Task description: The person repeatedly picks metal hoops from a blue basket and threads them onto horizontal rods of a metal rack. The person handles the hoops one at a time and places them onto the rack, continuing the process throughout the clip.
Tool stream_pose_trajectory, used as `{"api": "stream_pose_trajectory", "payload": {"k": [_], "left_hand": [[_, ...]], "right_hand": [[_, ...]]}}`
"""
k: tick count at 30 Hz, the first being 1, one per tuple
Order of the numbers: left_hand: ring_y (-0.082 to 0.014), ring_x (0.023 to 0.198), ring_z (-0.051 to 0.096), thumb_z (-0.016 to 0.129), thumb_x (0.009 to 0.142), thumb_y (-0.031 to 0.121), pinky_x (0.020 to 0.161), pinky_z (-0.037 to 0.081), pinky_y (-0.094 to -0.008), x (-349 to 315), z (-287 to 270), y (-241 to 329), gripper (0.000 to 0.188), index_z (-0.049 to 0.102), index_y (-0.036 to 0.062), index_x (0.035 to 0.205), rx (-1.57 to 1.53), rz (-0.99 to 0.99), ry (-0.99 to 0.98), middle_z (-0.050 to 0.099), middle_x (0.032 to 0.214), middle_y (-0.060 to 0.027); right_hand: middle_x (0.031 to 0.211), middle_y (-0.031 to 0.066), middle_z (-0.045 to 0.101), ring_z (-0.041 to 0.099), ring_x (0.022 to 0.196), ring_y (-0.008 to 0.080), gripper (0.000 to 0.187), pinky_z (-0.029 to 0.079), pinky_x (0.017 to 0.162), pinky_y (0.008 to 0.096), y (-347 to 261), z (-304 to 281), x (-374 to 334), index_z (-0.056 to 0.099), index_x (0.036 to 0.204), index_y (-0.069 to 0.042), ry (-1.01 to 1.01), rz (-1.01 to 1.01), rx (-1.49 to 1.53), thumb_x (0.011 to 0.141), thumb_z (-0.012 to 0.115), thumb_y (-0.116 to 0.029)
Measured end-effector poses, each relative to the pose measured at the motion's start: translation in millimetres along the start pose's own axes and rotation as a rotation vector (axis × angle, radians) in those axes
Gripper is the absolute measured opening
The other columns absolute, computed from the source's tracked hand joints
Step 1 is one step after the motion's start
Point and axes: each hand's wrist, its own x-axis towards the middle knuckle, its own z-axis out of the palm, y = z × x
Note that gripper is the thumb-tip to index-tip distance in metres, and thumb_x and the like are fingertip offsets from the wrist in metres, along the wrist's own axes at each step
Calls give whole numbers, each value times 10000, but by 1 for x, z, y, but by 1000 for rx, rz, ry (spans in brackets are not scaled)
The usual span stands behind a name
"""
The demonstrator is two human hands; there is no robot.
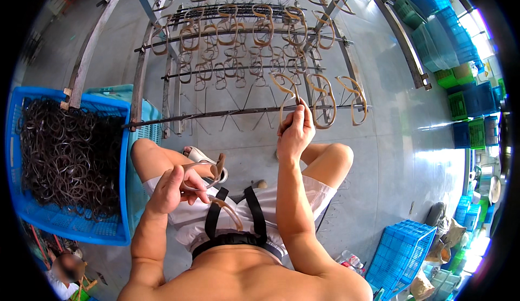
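Observation:
My right hand (298,130) is raised to the front bar of a metal rack (216,113), pinching a brown, figure-eight-shaped eyeglass frame (286,84) at the bar. To its right, two similar amber-brown frames (322,102) hang on that bar. Above my lap, my left hand (176,189) is closed on a brown eyeglass frame (219,165). A curved brown piece (234,216) extends below its fingers; whether it is a second frame I cannot tell. Bare wire hooks (233,122) stick out along the left of the front bar.
A blue crate (127,192) heaped with dark brown frames (70,155) stands at my left, against a teal crate (138,176). More frames (262,25) hang in rows on farther bars. Blue crates (401,255) and stacked green and blue bins (468,103) stand at right. Another person (67,271) sits lower left.

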Motion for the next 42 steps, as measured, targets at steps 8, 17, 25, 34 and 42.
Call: {"api": "stream_pose_trajectory", "payload": {"k": [8, 17, 25, 34, 42], "left_hand": [[-117, 504, 518, 243, 970, 518, 441, 393, -198, -7, -3, -5, 636, 600, 18, 807, -42, 19, 24, 654, 692, -150], [-113, 486, 509, 238, 970, 518, 436, 390, -194, -9, -4, -9, 642, 595, 16, 791, -53, 28, 36, 654, 685, -148], [-80, 502, 466, 247, 958, 549, 431, 343, -194, -8, -2, -3, 695, 614, -8, 761, 86, 51, 31, 615, 674, -100], [-69, 576, 500, 449, 968, 157, 500, 362, -179, 2, 7, -11, 172, 463, -6, 1020, -97, 97, -12, 641, 800, -136], [-109, 658, 603, 461, 973, 192, 484, 358, -167, 9, 8, -15, 205, 500, 9, 1056, -223, 155, 12, 658, 873, -153]], "right_hand": [[597, -13, 420, 374, 421, 74, 272, 342, 337, 233, 2, 15, -4, 504, 1203, -58, 145, -8, 208, 980, 442, -201], [578, -15, 409, 334, 389, 74, 270, 320, 322, 229, -9, 6, 4, 514, 1202, -61, 110, 57, 167, 978, 445, -195], [582, -20, 412, 323, 381, 62, 253, 292, 313, 217, -9, 12, -1, 540, 1170, -52, 166, 22, 220, 967, 469, -185], [540, -29, 391, 327, 378, 51, 289, 317, 339, 220, -3, 4, -4, 548, 1189, -32, 10, -27, 116, 977, 460, -207], [535, -30, 390, 333, 392, 48, 310, 354, 357, 202, 8, 12, -16, 503, 1244, -37, -98, -133, -179, 991, 411, -190]]}}
